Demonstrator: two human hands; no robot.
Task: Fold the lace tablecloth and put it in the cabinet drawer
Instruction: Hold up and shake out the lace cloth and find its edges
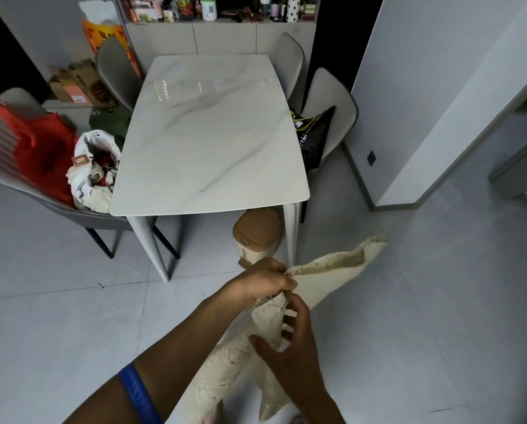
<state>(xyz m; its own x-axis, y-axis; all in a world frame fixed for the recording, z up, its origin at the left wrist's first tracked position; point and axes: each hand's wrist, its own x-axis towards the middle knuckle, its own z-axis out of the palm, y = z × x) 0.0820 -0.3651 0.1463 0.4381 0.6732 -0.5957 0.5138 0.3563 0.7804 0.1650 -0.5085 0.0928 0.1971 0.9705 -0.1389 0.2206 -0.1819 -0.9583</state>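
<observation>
— Two hands on the lace tablecloth (314, 281), then?

— Yes. The cloth hangs in the air on the near side of the white marble surface (210, 133), off its near right corner and above the floor. One end trails out to the right of the hands; the rest drops down toward the person.

— Where do the fingers sit on it?

— The left hand (266, 281) is clenched round a gathered edge, the cloth bunched inside its fist. The right hand (289, 338) is just below it, fingers (297, 304) curled onto the lace and thumb round the other side, so the hanging strip runs between them.

— And the arms?

— The left forearm reaches up from the lower left, a blue wristband (139, 393) round it. The right comes in from the bottom edge, back of the hand toward the camera.

— Anything near?

— A tan-lidded bin (256, 234) beside the surface's near right leg.
</observation>
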